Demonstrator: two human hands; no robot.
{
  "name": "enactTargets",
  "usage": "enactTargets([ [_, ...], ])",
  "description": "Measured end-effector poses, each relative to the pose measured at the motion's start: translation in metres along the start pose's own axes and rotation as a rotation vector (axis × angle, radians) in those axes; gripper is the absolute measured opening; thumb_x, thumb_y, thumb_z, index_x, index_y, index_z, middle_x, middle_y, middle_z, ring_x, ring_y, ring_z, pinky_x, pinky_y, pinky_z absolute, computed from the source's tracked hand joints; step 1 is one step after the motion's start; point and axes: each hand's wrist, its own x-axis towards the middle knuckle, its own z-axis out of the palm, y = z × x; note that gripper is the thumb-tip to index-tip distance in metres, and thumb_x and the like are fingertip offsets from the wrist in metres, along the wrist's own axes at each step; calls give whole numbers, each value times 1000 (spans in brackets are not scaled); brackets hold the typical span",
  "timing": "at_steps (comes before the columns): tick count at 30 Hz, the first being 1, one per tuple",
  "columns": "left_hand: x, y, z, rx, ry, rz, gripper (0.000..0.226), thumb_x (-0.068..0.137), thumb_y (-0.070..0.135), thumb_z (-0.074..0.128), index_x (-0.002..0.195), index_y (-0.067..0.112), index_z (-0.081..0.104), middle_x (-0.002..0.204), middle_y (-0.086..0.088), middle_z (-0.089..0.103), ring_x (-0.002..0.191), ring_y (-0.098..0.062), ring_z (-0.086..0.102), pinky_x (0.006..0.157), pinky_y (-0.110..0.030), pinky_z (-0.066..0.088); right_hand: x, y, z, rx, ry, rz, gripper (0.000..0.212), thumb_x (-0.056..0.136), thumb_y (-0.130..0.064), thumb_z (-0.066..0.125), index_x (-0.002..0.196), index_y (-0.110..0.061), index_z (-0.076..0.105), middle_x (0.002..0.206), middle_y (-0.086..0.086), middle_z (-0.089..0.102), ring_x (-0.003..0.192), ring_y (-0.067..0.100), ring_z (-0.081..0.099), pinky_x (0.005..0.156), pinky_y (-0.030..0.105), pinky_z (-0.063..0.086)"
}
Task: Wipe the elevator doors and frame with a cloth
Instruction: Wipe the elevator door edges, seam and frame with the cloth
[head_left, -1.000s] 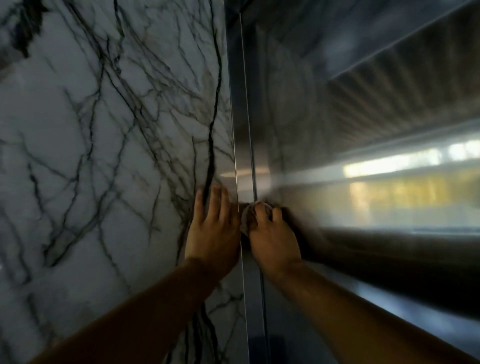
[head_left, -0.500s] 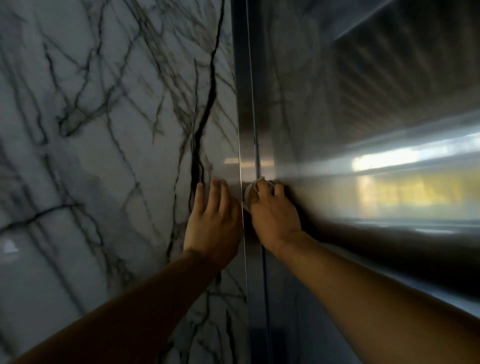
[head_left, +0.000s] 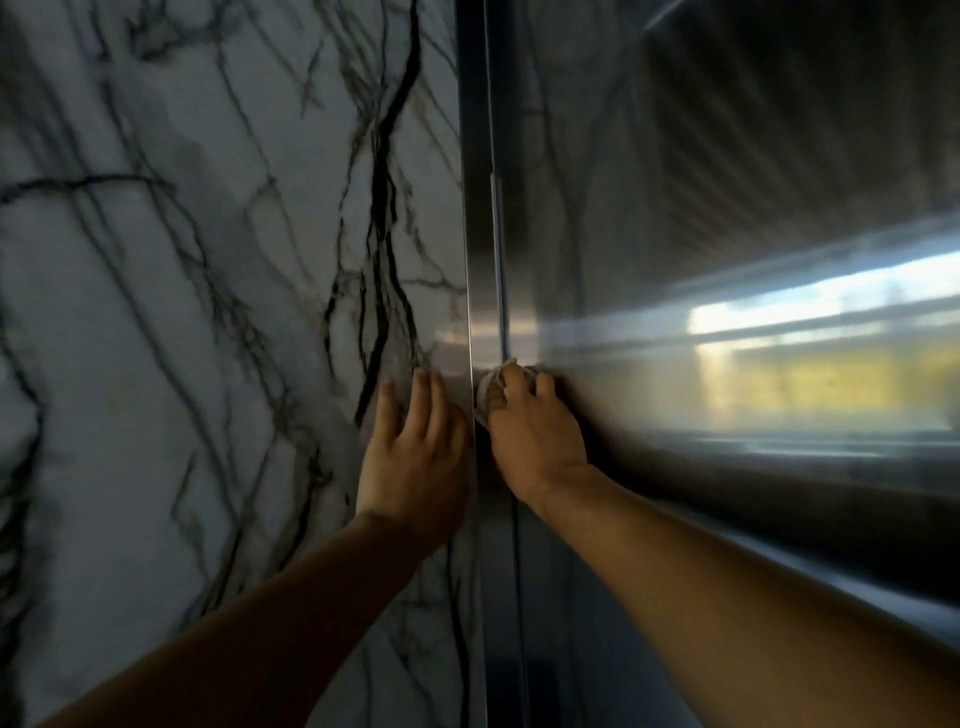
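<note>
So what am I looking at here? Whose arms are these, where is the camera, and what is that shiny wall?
There is no machine here, only a person. The camera sits on their head and looks forward and down, so you see their own two bare arms. The left hand rests flat on a marble wall with dark veins. The right hand grips a small pale cloth and presses it against the steel elevator frame, where it meets the brushed metal door. The bright band on the door is only a reflection.
</note>
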Motion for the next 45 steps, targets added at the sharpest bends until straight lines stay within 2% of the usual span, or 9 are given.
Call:
enactTargets([
  [11,-127,51,46,61,-42,52,82,93,49,34,152,2,1,160,-29,-6,148,-43,-8,111,-70,-6,-123,-23,67,60,-5,19,56,90,-9,51,143,-4,33,148,15,26,124,37,33,94,37,48],
  [17,-170,75,60,43,-54,56,73,95,40,28,152,2,2,160,-28,-7,148,-43,-10,111,-68,-5,-168,-30,92,49,-14,23,57,92,-10,51,144,-3,29,148,15,26,122,37,35,97,38,46],
  [20,-189,83,66,55,-40,64,73,95,39,25,151,-1,0,159,-30,-7,148,-44,-8,111,-69,-5,-189,-35,101,38,-38,19,55,94,-11,47,145,-3,28,148,17,26,122,38,35,96,38,46],
  [25,-219,100,77,21,-53,95,80,95,42,31,149,-3,-7,159,-31,-7,148,-45,-8,112,-69,-1,-221,-38,117,45,-43,28,54,95,-11,43,146,-2,26,147,15,28,122,35,36,93,35,47],
  [30,-256,119,96,-13,-68,137,73,94,42,28,152,2,8,159,-30,-8,147,-44,-13,112,-68,-7,-253,-44,131,21,-57,8,53,94,-10,44,145,-2,30,146,15,29,120,35,37,91,34,47],
  [36,-292,152,117,-1,-109,146,82,94,47,36,152,1,1,160,-29,0,148,-44,-8,112,-69,-10,-311,-57,160,9,-113,41,52,93,-12,51,141,2,36,143,16,34,117,37,42,86,33,51],
  [39,-304,166,126,-1,-101,151,80,93,43,34,152,-2,3,160,-29,2,148,-44,-8,112,-69,-12,-339,-63,175,12,-144,55,50,92,-12,53,138,4,41,141,16,40,114,37,45,82,34,54],
  [42,-321,178,136,-23,-109,141,77,93,37,29,152,-3,2,160,-28,0,148,-44,-8,114,-67,-10,-354,-67,185,20,-146,67,49,94,-13,50,139,3,39,141,15,39,115,37,44,83,35,53],
  [45,-338,186,148,-60,-78,154,73,94,35,28,152,-5,8,160,-28,8,149,-42,-2,116,-65,-3,-372,-68,196,-3,-144,52,52,93,-13,51,140,4,37,141,16,40,115,37,45,85,35,54],
])
